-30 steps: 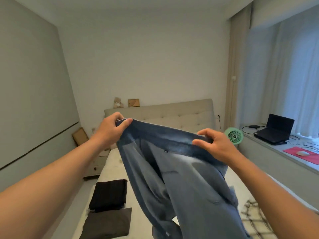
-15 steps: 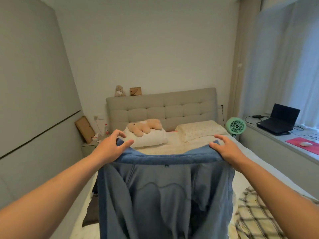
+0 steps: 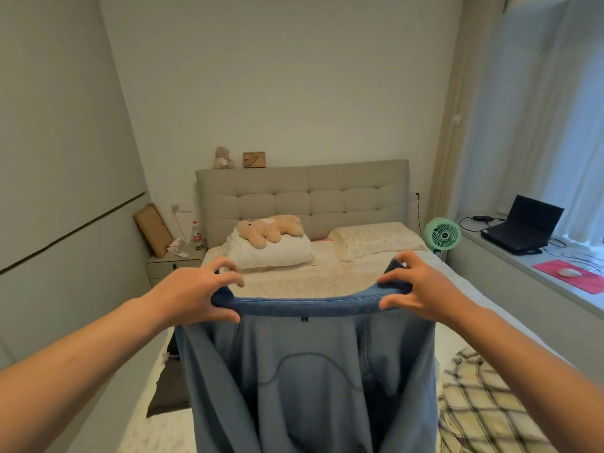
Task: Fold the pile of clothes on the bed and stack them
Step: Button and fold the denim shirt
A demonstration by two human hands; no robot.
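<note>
Both hands, left hand [image 3: 192, 294] and right hand [image 3: 421, 289], now pinch the blue pants [image 3: 310, 371] waistband stretched wide, lower than before over the bed [image 3: 294, 279].

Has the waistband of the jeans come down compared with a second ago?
Yes. The jeans have dropped: their waistband hid the headboard before and now hangs below the pillows, stretched flat between both hands.

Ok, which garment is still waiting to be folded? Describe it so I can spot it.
Start at the bed and look at its near right corner, just right of the blue trousers held up by both hands. The plaid shirt lies crumpled there, the only checked cream-and-dark fabric.
</note>
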